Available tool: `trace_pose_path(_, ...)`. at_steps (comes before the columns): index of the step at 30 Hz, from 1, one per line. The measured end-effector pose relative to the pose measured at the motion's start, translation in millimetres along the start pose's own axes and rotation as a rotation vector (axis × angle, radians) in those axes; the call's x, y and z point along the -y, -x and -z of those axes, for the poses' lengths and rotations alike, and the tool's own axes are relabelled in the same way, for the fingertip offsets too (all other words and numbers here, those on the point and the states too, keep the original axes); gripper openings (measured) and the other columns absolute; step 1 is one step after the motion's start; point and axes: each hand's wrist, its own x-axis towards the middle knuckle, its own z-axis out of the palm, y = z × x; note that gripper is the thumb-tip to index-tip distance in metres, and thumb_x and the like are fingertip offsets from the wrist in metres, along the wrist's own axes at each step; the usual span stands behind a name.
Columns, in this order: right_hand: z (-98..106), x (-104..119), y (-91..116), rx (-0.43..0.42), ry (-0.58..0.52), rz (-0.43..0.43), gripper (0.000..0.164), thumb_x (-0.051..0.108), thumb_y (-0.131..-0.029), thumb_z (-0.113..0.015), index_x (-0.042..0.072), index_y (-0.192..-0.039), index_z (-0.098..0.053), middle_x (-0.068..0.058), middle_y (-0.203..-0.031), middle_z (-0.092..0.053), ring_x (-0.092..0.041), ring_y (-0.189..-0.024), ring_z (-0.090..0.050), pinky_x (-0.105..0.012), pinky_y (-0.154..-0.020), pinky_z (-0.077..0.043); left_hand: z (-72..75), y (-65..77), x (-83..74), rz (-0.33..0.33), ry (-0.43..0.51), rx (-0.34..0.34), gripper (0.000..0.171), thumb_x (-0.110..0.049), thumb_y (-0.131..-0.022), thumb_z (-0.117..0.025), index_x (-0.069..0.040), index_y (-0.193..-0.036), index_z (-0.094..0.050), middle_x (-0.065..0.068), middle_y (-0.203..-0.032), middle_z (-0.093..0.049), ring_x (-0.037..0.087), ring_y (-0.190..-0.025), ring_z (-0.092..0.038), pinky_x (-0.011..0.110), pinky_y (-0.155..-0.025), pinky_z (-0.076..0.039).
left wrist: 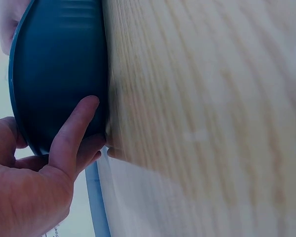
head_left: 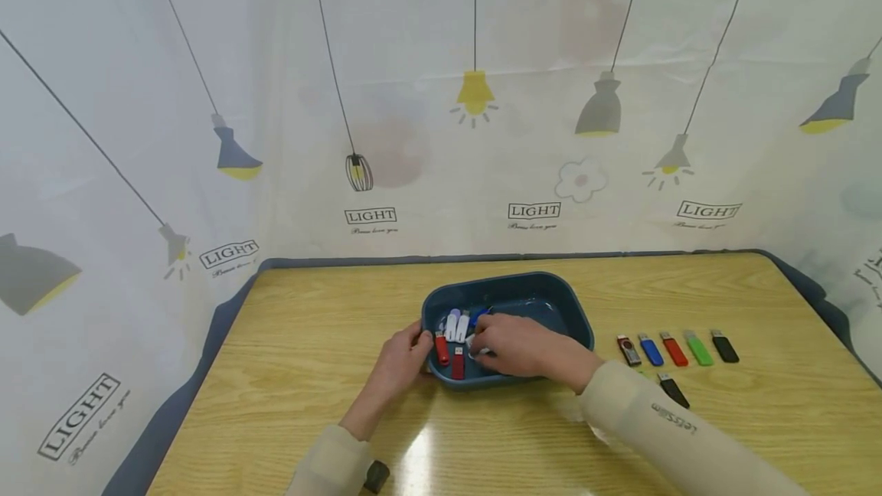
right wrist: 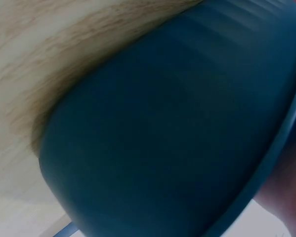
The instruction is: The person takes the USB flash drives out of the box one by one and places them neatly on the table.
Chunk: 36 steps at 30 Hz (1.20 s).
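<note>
A dark blue plastic bin (head_left: 530,383) stands on the table with several USB flash drives inside. White drives (head_left: 458,326) lie at its left end, a red one (head_left: 442,348) and a dark red one (head_left: 458,363) nearer the front, a blue one (head_left: 480,315) behind. My left hand (head_left: 400,358) holds the bin's left end; the left wrist view shows its fingers against the outer wall (left wrist: 63,64) and the thumb at the rim. My right hand (head_left: 513,343) reaches inside with bent fingers, beside a white item (head_left: 472,344). Whether it pinches that item is hidden.
Right of the bin a row of USB drives lies on the table (head_left: 310,327): brown-silver (head_left: 628,350), blue (head_left: 651,350), red (head_left: 674,349), green (head_left: 698,348), black (head_left: 724,346). Nearer, another black drive (head_left: 674,390) lies by the right sleeve. A small dark object (head_left: 376,476) sits beside the left sleeve.
</note>
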Motion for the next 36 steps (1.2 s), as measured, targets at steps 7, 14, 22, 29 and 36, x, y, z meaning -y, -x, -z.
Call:
trace_pose_path(7,3.2,-8.0,4.5,0.034,-0.009,0.021,0.019,0.030,-0.100,-0.069,0.017,-0.107,-0.082,-0.001,-0.112,-0.066,-0.014,-0.096,-0.063,-0.037,-0.086,-0.059,-0.1,-0.1,0.1,0.004,-0.015,-0.003,0.047,-0.016,-0.108,-0.045,0.004,-0.150,-0.049,0.027,-0.131,-0.063,0.030,-0.099,-0.070,0.034,-0.069,-0.066)
trace_pose_path(14,5.5,-23.5,17.1,0.026,-0.057,0.067,0.018,0.031,-0.101,-0.069,0.020,-0.096,-0.082,0.005,-0.107,-0.067,-0.009,-0.093,-0.063,-0.033,-0.083,-0.058,-0.9,-1.1,-0.8,0.009,-0.045,-0.012,0.048,-0.017,-0.108,-0.044,0.003,-0.151,-0.048,0.026,-0.131,-0.064,0.027,-0.098,-0.069,0.032,-0.069,-0.066)
trace_pose_path(22,3.0,-26.2,21.7,-0.126,-0.069,-0.079,0.017,0.031,-0.100,-0.070,0.016,-0.094,-0.075,0.006,-0.089,-0.062,-0.010,-0.078,-0.057,-0.032,-0.065,-0.053,-1.0,-1.1,0.0,0.012,-0.042,-0.020,0.047,-0.016,-0.107,-0.046,0.003,-0.150,-0.050,0.025,-0.128,-0.065,0.026,-0.094,-0.070,0.033,-0.068,-0.066)
trace_pose_path(29,-2.4,-16.2,15.3,-0.133,-0.042,-0.370,0.054,0.042,-0.098,-0.070,0.014,-0.058,-0.048,0.003,-0.054,-0.038,-0.013,-0.050,-0.038,-0.026,-0.048,-0.028,-1.0,-1.5,1.5,0.018,-0.027,-0.011,0.047,-0.017,-0.108,-0.045,0.003,-0.151,-0.048,0.025,-0.129,-0.064,0.027,-0.095,-0.069,0.034,-0.067,-0.066)
trace_pose_path(36,-7.5,-10.6,4.6,-0.081,-0.066,-0.431,0.054,0.043,-0.093,-0.077,0.014,-0.054,-0.052,0.004,-0.050,-0.038,-0.012,-0.046,-0.040,-0.025,-0.045,-0.029,-1.0,-1.4,1.3,0.010,-0.032,-0.013,0.047,-0.017,-0.108,-0.045,0.003,-0.150,-0.049,0.024,-0.129,-0.064,0.027,-0.095,-0.069,0.034,-0.067,-0.066)
